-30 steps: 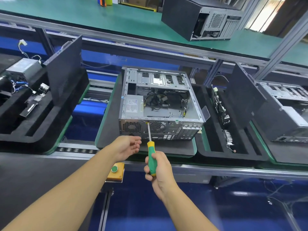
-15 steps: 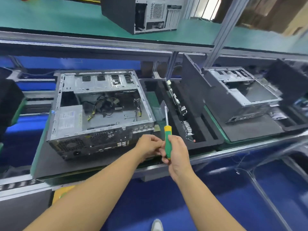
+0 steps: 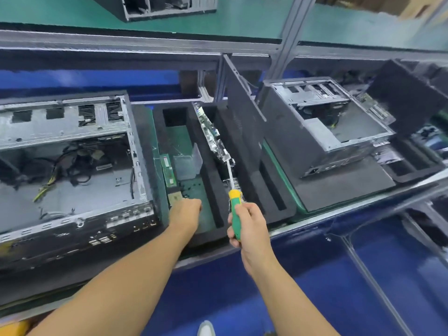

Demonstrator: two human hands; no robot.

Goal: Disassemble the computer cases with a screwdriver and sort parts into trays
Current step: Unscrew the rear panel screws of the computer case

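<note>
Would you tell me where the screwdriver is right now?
In the head view the screwdriver is right of centre, gripped by the right hand, tip pointing away over the black foam tray.

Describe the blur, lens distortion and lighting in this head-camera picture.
Head view: motion blur smears the computer case at left and the far-right edge; the screwdriver and the right hand holding it look sharper; the wide lens makes the upright post lean; light is even, no hard shadows.

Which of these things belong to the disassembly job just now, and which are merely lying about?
In hand: screwdriver, right hand gripping it, left hand, open case at left, foam tray.
Lying about: case at right, case on the shelf.
</note>
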